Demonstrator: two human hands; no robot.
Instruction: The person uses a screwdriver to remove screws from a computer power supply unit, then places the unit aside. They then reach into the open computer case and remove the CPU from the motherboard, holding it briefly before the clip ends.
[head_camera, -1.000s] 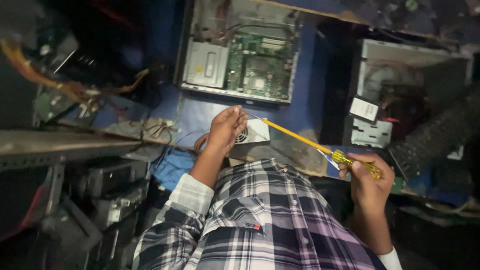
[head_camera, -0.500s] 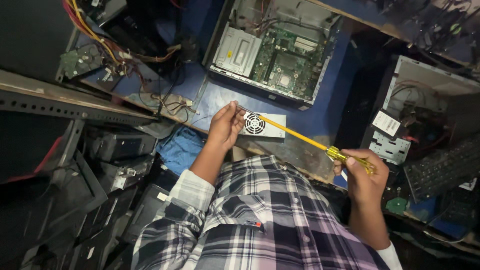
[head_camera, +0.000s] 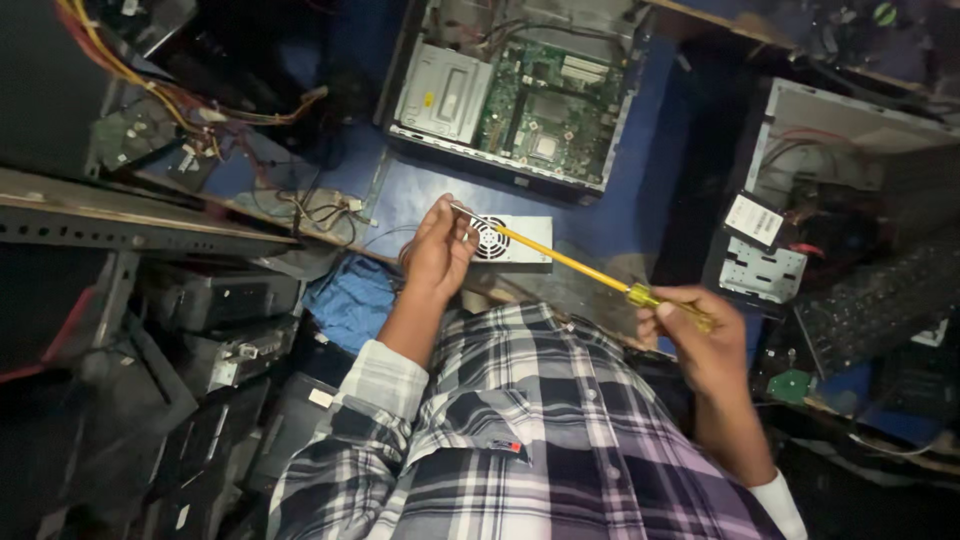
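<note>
**Screwdriver tip held at a small power supply on a blue desk**

Where the plaid-sleeved arms reach out from the bottom of the view, the right hand (head_camera: 700, 335) is nearest, its fingers wrapped tight round the yellow handle of a long screwdriver (head_camera: 585, 268). The yellow shaft slants up and to the left from that fist, across open air above the desk edge.

Further along, the left hand (head_camera: 438, 250) meets the metal tip of the shaft; its thumb and fingertips are pressed together on the tip, the other fingers curled loosely. This hand hovers over the left end of a small silver power supply (head_camera: 520, 240) with a round fan grille, which lies flat on the blue desk (head_camera: 610, 215) near its front edge. The screwdriver crosses above the unit's top face; whether it touches it cannot be told.

Below the desk edge on the left, a blue cloth (head_camera: 345, 300) sits among dark stacked cases.

Beyond the power supply lies an open computer case (head_camera: 520, 95), lid off, showing a green motherboard and a silver drive cage. To the left of it, loose yellow and red wires (head_camera: 150, 85) trail over the desk. At the right stands a second open case (head_camera: 800, 190), with a black keyboard (head_camera: 880, 300) beside it.
</note>
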